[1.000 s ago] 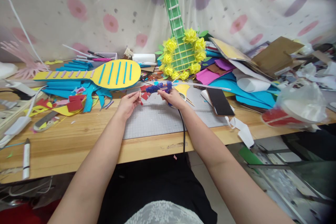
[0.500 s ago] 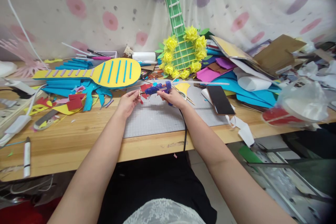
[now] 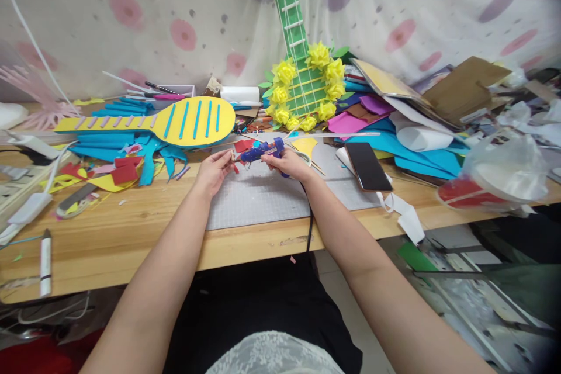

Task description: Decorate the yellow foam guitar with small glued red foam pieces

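Observation:
My right hand [image 3: 287, 163] is wrapped round a blue hot glue gun [image 3: 258, 152], its nozzle facing left and a long clear glue stick [image 3: 333, 135] jutting out behind. Close to the nozzle, my left hand [image 3: 216, 169] pinches something small that I cannot make out. Both hands are above a grey cutting mat [image 3: 258, 204]. Red paper scraps [image 3: 243, 145] lie just past the nozzle, and a yellow paper piece [image 3: 305, 145] rests beyond my right hand. Scissors [image 3: 303, 158] are partly hidden behind that hand.
A yellow paper instrument [image 3: 197, 123] with blue strips lies at left. Behind stands a green paper guitar [image 3: 302, 90] with yellow flowers. A phone [image 3: 368, 167] and a bagged cup [image 3: 477, 187] are at right. The glue gun's black cord [image 3: 311, 222] hangs over the table edge.
The glue gun has tilted slightly, its nozzle dipping a little lower beside my left fingers. My left hand has barely moved.

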`<state>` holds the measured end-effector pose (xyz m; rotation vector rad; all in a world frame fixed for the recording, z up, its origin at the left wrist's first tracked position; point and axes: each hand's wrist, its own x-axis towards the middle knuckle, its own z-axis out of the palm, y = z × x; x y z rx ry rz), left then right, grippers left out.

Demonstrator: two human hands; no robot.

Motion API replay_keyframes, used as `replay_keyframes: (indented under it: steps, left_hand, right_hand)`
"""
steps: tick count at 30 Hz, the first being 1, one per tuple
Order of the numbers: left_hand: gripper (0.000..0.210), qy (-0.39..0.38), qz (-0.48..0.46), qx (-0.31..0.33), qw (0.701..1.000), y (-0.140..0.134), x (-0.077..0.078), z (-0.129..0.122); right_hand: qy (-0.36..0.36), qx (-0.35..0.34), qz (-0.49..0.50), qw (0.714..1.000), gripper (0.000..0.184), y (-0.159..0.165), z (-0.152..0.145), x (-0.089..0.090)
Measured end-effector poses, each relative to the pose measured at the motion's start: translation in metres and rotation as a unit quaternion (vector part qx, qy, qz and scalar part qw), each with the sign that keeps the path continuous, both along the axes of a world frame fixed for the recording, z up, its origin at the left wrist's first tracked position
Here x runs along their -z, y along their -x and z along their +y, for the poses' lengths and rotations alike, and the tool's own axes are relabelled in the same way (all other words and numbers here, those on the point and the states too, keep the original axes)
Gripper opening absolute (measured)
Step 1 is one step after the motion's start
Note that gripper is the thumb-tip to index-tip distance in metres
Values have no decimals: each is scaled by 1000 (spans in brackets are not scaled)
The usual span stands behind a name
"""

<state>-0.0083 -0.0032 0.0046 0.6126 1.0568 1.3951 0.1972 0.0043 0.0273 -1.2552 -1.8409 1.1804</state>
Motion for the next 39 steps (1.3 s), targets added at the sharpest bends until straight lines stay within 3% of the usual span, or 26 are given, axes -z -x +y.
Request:
replay_keyframes:
  steps: [4, 9, 12, 17, 21, 27, 31, 33, 36, 39]
  left_hand:
    - [11, -6, -9, -3, 1000, 0, -2, -1]
    - [11, -1, -22, -18, 1000, 2, 0, 1]
    - [16, -9, -16, -26, 1000, 2, 4, 3]
    - [21, -18, -5, -29, 999, 1, 6, 4]
    - [18, -13, -9, -34, 999, 0, 2, 1]
    - [19, -9, -15, -44, 999, -1, -2, -1]
    - [21, -13, -16, -54, 998, -1, -3, -2]
    - [22, -25, -15, -62, 998, -1, -3, -1]
    - [25, -46, -14, -64, 997, -1, -4, -1]
    - [27, -50, -12, -59, 997, -1, -4, -2]
  right_hand:
    - [-17, 31, -2, 999, 46, -16, 3, -7]
    - [-98, 229, -16, 968, 47, -65, 17, -12]
    - [-100, 344, -90, 929, 47, -98, 24, -4]
    - [-86, 386, -175, 902, 45, -120, 24, 21]
    - [-82, 383, -217, 894, 50, -110, 20, 29]
    - [-84, 358, -300, 880, 56, -103, 11, 20]
    - [-97, 366, -396, 837, 63, -103, -7, 8]
    - [-71, 359, -431, 825, 59, -99, -17, -1]
    - [9, 249, -421, 872, 45, -80, -24, -13]
    - [-18, 152, -317, 936, 39, -44, -14, -16]
